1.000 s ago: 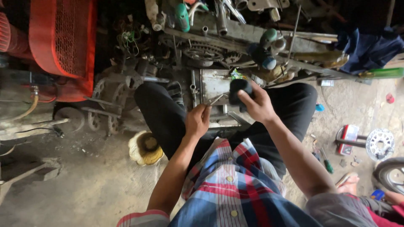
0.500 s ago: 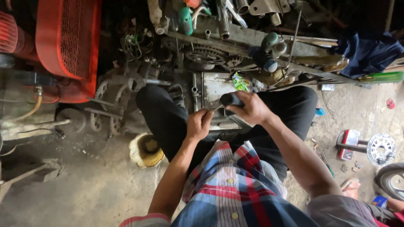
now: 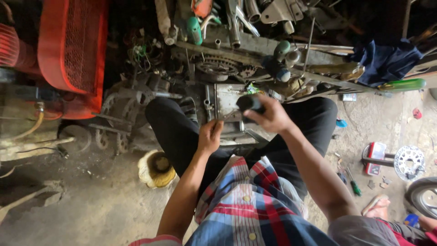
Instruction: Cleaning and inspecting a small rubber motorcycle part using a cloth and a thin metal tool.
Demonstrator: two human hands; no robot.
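At the far left stands a red mesh-fronted machine, and nearer, on the dirt floor, lies a yellowed round container. Right of it, the left hand is pinched shut on the near end of a thin metal rod, whose long axis slants up and to the right, pointing toward the tool. Just beyond, the right hand is clenched around a black-handled tool, its handle end pointing left, over a grey metal engine part between the knees. Far right lies a toothed disc.
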